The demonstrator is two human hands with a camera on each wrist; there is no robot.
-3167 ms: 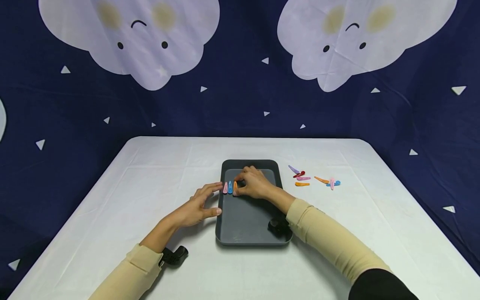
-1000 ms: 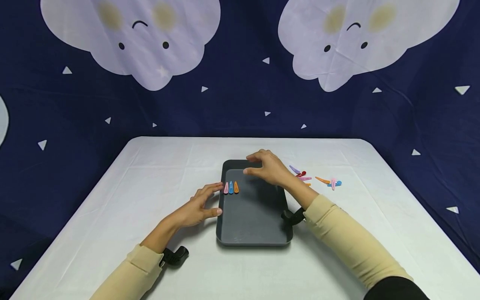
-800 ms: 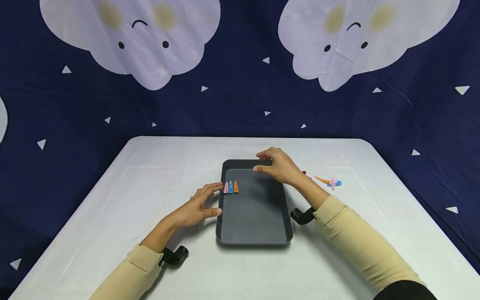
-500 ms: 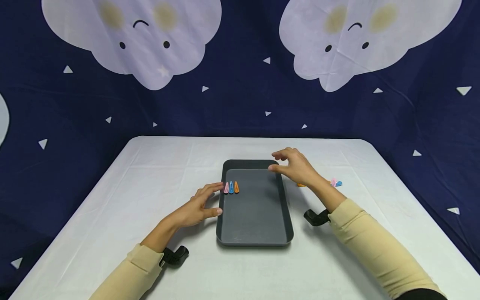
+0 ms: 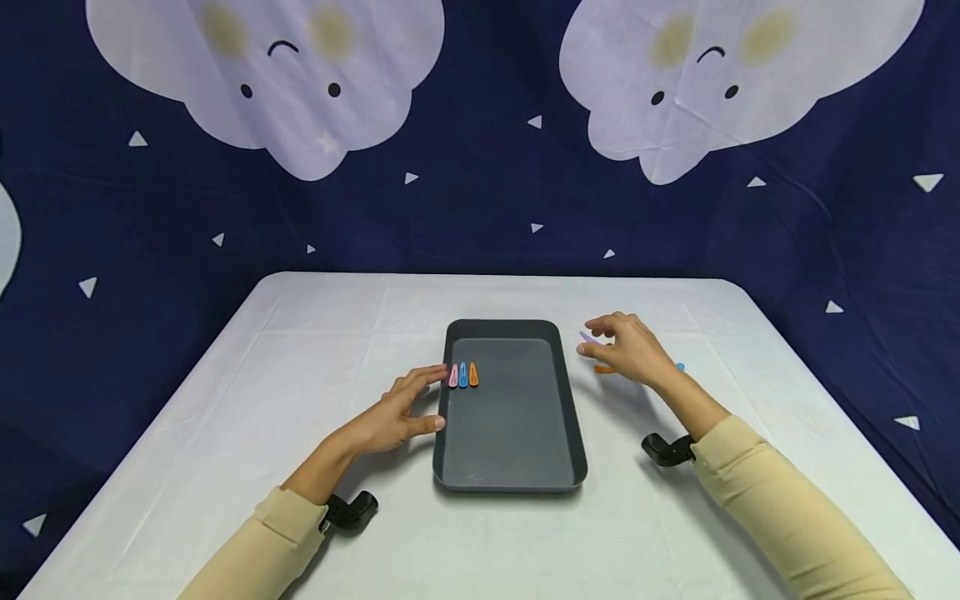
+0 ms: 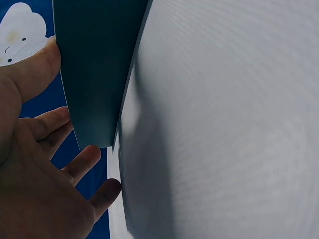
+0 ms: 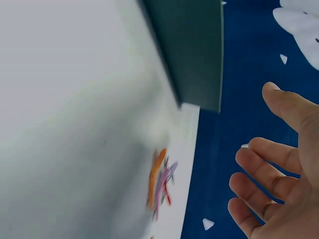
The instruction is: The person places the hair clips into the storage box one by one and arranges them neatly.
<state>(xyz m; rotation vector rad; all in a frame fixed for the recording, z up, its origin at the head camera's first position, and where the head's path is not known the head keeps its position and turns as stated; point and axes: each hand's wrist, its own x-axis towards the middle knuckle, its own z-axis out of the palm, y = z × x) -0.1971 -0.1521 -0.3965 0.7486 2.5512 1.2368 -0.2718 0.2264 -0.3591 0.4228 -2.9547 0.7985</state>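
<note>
A dark grey tray [image 5: 510,433] lies on the white table. Near its left wall stand a pink hair clip [image 5: 453,376], a blue hair clip [image 5: 462,375] and an orange hair clip [image 5: 473,375], side by side. My left hand [image 5: 393,417] rests against the tray's left rim, fingers fairly straight, as the left wrist view also shows. Right of the tray, my right hand [image 5: 630,350] hovers over a loose pile of hair clips with thumb and fingers apart, holding nothing. A purple clip [image 5: 588,337] and an orange clip [image 7: 157,172] show there; others are partly hidden by the hand.
Farther right, the tip of a blue clip [image 5: 680,367] peeks out behind my right wrist. A white cloth covers the table [image 5: 337,333]. A dark blue backdrop [image 5: 480,225] with clouds hangs behind it.
My right hand has let go of the orange clip, which now stands beside the blue one in the tray, and has moved right to the loose clips. My left hand has stayed put.
</note>
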